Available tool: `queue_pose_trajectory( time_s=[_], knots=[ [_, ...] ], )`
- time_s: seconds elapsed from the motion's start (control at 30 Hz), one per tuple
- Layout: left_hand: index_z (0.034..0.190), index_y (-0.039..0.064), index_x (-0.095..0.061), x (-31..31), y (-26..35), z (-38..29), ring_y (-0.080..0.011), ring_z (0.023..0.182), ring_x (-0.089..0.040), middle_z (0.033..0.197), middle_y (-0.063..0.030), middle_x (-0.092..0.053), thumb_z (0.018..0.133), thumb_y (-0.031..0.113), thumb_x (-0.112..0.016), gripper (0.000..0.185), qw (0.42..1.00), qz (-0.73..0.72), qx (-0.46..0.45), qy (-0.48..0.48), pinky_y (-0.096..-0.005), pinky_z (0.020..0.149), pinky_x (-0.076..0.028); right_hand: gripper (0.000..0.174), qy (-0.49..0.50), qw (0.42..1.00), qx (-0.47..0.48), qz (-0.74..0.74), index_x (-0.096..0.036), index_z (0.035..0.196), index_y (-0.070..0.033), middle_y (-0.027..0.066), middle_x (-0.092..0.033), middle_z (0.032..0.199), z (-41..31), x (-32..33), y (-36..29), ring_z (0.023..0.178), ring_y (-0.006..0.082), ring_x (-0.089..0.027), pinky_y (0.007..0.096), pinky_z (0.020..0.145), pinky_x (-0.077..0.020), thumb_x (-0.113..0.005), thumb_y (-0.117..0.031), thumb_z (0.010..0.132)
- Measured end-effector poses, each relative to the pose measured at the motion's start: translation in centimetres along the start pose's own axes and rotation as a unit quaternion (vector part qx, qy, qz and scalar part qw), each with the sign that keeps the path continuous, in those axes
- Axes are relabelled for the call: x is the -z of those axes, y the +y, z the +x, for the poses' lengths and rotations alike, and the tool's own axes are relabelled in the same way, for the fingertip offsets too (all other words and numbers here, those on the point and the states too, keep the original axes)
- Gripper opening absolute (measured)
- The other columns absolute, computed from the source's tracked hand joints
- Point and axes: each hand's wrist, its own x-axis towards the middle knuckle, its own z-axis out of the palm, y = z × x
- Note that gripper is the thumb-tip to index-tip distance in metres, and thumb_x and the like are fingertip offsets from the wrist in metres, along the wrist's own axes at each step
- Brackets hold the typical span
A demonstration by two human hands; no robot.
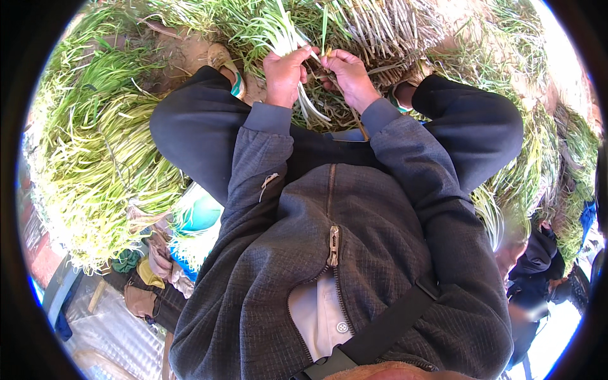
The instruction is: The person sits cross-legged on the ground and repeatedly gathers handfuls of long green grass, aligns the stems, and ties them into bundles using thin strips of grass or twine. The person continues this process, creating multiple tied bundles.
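My left hand (pixel 284 78) is closed around a small bunch of pale green-and-white leafy stalks (pixel 280 35). Their leaves fan out beyond the thumb, and their white lower ends (pixel 308 107) hang below the fist. Close beside it, my right hand (pixel 352 78) pinches a single stalk with a yellowed part (pixel 327 51) between thumb and fingertips. An upright green blade (pixel 325 28) rises at those fingertips. Under both hands lies dry, trampled plant litter (pixel 313 121). Beyond the right hand is a pile of stalks (pixel 380 28) with pale stems and brownish ends.
Large heaps of leafy greens lie at left (pixel 104 156) and right (pixel 527 147). My bent knees frame the work area. A teal rounded object (pixel 202 213) sits behind my left knee, near crumpled cloths (pixel 161 261). Another person (pixel 536 266), in dark clothing, is at lower right.
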Motion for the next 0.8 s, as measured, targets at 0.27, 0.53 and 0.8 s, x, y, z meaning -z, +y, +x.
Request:
queue_pose_trajectory(
  time_s=[0.27,0.53,0.8],
  knots=[
    [0.100,-0.001,-0.066,0.6,0.8,-0.1,-0.0056,0.045,-0.046,0.092,-0.0181,-0.074,0.088,0.006,-0.070,0.014,1.000,-0.010,-0.019,-0.008,-0.0211,0.040,-0.039,0.014,-0.019,0.999,-0.051,0.000,-0.059,0.099,-0.004,0.0099,-0.067,0.089,-0.7,1.1,-0.7,0.065,0.0180,-0.068,0.0273,0.048,-0.0531,-0.055,-0.017,0.099],
    [0.106,-0.001,-0.066,0.6,1.4,-0.8,-0.0053,0.048,-0.050,0.096,-0.0153,-0.074,0.089,0.008,-0.068,0.019,0.992,0.000,-0.014,-0.124,-0.0202,0.043,-0.039,0.035,-0.129,0.985,-0.115,0.010,-0.057,0.124,-0.009,0.0107,-0.067,0.101,-1.0,0.5,-2.3,0.070,0.0171,-0.068,0.0270,0.056,-0.0557,-0.054,-0.036,0.102],
    [0.109,-0.002,-0.065,0.2,3.0,-1.7,-0.0051,0.048,-0.049,0.093,-0.0167,-0.074,0.089,0.008,-0.068,0.023,0.991,0.013,-0.035,-0.131,-0.0193,0.043,-0.037,0.021,-0.164,0.986,-0.023,0.018,-0.063,0.116,-0.004,0.0056,-0.066,0.087,-0.8,0.5,-1.7,0.060,0.0104,-0.057,0.0261,0.054,-0.0468,-0.055,-0.011,0.098]
  ],
)
